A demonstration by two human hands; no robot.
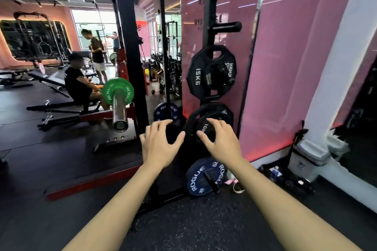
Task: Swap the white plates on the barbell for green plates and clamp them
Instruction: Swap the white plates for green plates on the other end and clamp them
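Both arms stretched forward, low, toward plate tree w/ black plates. Left hand (158,144) in front of dark area between rack upright (130,47) and lower black plate (212,120); fingers (161,125) spread and a little bent, holding nothing, thumb pointing right. Right hand (220,140) over face of lower black plate, fingers spread and curved; touching plate or just above it, cannot tell. Green plate (116,91) marked ROGUE already on barbell sleeve (119,109), at left of hands, pushed against rack side; sleeve end bare, sticking out toward camera, no clamp seen on it. Above hands, black 15KG plate (211,72) hanging on peg of plate tree (210,6), upper pegs bare. Blue ROGUE plate (205,177) marked 20 below right wrist, low on tree near floor, tilted. Second blue ROGUE plate (165,111) behind left hand, partly hidden by upright. Pink wall panel (285,57) behind tree, white column (336,67) at right w/ small bin (306,161) at its base. In background left, seated person in black shirt (76,81) on a bench, near green plate in view but farther away; standing person (95,51) behind. Floor black rubber, red rack base (91,181) running across at left.
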